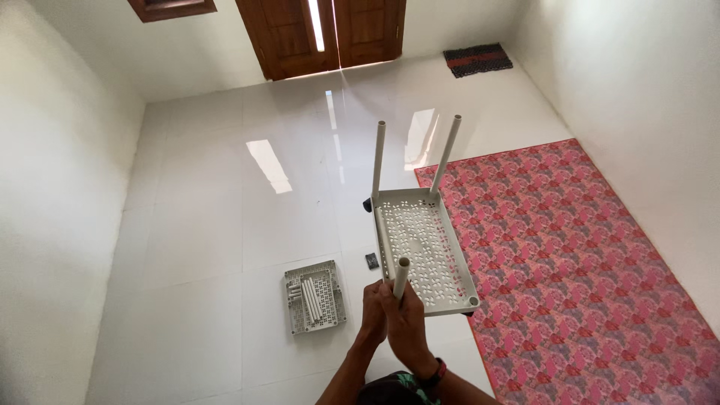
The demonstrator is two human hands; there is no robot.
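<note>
Low in the middle of the frame, both hands, the left hand (373,307) and the right hand (406,319), are wrapped together around a white pipe (401,276). The pipe points up, seemingly at the near corner of the white shelf tray (424,251), which stretches away toward the door.

A bare room in a home.
I see white floor tiles (210,247), a wooden door (322,34), a doormat (478,59) and a pink patterned rug (570,255).

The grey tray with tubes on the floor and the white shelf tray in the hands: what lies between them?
In the head view, a small dark object lies on the white floor tiles between grey tray and white shelf tray.
</note>
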